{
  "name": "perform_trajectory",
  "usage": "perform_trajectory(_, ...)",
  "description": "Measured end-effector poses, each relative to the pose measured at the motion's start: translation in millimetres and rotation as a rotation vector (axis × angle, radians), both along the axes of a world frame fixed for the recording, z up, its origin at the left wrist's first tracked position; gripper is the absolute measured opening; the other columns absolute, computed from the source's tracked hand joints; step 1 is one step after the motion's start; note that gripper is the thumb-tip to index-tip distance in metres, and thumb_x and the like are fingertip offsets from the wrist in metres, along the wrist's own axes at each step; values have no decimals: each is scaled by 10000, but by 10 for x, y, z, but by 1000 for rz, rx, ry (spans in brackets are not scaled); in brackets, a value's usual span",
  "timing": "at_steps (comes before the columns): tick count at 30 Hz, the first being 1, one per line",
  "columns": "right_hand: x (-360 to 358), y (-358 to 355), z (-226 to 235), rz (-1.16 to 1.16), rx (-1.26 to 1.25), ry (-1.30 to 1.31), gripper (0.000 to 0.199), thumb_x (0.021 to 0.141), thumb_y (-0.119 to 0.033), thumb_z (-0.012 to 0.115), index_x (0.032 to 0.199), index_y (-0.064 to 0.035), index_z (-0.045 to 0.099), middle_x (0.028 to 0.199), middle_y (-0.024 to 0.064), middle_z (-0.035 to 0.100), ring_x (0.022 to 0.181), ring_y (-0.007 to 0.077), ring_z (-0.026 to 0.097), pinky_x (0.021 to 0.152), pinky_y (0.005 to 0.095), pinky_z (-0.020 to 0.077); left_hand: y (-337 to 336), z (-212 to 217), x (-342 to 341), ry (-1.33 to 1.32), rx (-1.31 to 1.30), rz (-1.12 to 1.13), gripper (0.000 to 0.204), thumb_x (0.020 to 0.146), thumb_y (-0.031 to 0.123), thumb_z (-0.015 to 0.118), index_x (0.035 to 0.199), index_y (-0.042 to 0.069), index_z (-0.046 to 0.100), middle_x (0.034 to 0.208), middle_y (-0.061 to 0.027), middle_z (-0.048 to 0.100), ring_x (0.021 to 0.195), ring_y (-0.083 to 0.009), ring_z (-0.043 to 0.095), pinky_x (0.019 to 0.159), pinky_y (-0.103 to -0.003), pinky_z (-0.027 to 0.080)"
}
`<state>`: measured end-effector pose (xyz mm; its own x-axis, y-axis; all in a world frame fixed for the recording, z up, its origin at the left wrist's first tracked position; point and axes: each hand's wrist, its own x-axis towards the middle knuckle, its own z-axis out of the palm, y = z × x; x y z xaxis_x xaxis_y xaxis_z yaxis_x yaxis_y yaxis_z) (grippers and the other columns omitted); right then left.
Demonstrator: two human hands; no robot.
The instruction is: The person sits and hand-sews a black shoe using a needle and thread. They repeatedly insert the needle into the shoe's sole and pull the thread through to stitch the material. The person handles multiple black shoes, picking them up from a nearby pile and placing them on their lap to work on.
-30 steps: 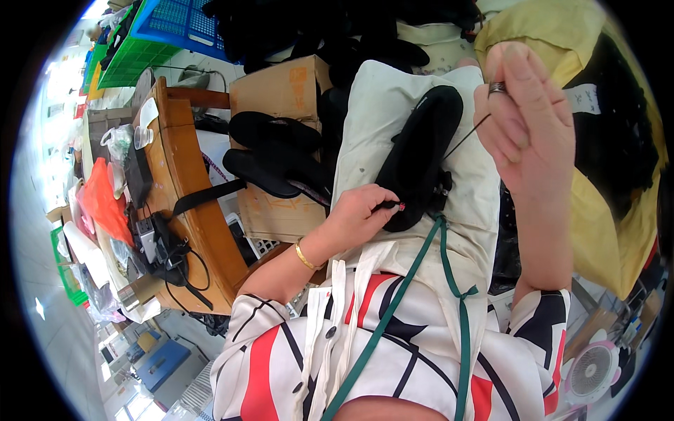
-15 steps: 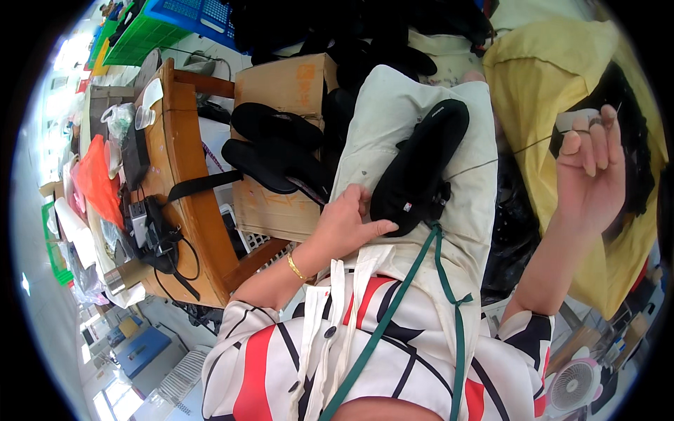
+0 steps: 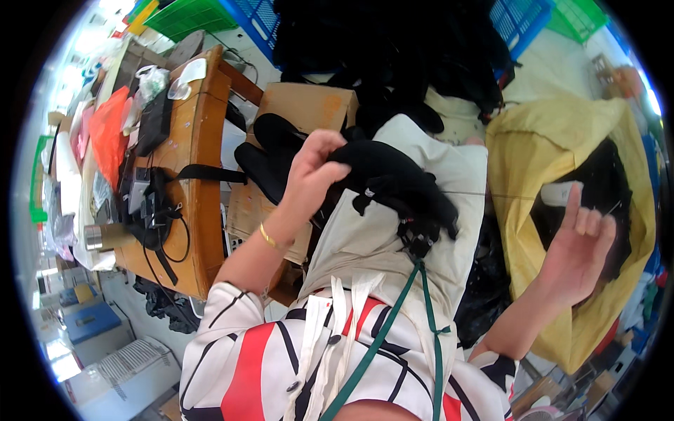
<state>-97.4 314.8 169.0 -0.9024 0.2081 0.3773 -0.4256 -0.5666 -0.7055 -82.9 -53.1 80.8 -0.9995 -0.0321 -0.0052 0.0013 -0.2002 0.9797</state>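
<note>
A black cloth shoe [image 3: 400,172] lies tilted across the pale apron [image 3: 393,256] on my lap. My left hand [image 3: 319,165] grips its far left end, fingers curled round the edge. Out to the right, my right hand [image 3: 583,252] is raised over a yellow sack, fingers bent together around a thin needle [image 3: 615,208]. From the shoe a dark thread [image 3: 484,194] stretches toward that hand. By the shoe's near end sits a small dark thing [image 3: 420,242], tied to a green cord [image 3: 379,330]; its kind is unclear.
More black shoes [image 3: 270,158] rest on a cardboard box [image 3: 309,104] at my left. Beyond it stands a wooden table [image 3: 186,140] with a strap and cables. The yellow sack [image 3: 519,147] holds dark material and a whitish piece. A dark heap lies ahead between blue crates [image 3: 523,24].
My left hand has moved forward, lifting and turning the shoe so it now lies more crosswise. My right hand appears lower in view, with the thread still stretched. The view has shifted.
</note>
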Motion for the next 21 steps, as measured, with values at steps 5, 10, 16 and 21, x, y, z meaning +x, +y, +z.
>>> perform_trajectory(5,146,-237,-326,-272,401,-123,58,963,-37,537,1005,-13,505,918,62,550,843,122,526,1157,494,309,-31,-103,-673,-81,-147,-308,205,791,63,591,991,22,601,848,-7,601,817,-81,546,776,-216,452)
perform_trajectory(10,119,-315,-895,-294,679,-348,134,965,-41,579,1095,-39,545,971,1,558,878,63,520,828,206,422,126,-655,-702,250,-1071,-18,361,905,308,605,1123,20,612,955,-201,664,871,-359,648,736,-422,518)
perform_trajectory(16,-70,-499,-1373,-20,867,-456,137,958,-78,596,1081,-16,587,954,3,568,864,69,533,797,217,445,135,-284,-457,-346,-974,-118,632,944,584,494,754,2,647,608,-112,627,568,-272,642,608,-366,526)
perform_trajectory(21,-404,-1221,-1518,283,904,-460,266,911,-155,674,1107,10,602,958,45,604,828,106,557,756,246,469,189,-366,-448,-623,-482,-247,619,908,572,595,687,-6,632,529,-50,583,464,-124,581,486,-242,479)
